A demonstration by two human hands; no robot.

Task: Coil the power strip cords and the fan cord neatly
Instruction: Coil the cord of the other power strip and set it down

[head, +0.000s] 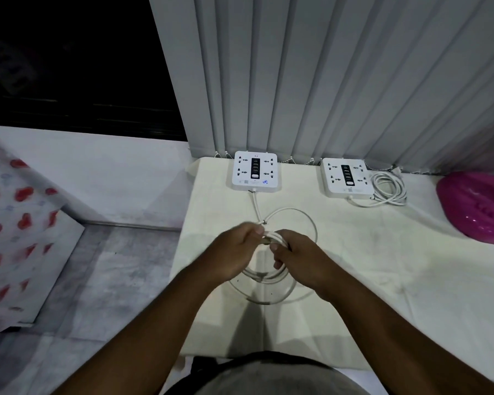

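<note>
Cord coiling at near power strip (255, 171).
Left hand (234, 253) and right hand (300, 259) both pinch its smooth white round cord (303, 220), looped.

- Both forearms are bare and come in from the bottom edge, angling inward so the wrists converge near the middle of the view.
- The left hand (236, 250) is turned back-up with its fingers curled under. Its thumb lies along the top, pointing right, and pinches the cord (274, 238).
- The right hand (301, 262) is also back-up, with curled fingers and the thumb pointing left, gripping the same cord.
- The thumb tips sit just beside each other, and the hands are almost touching.
</note>
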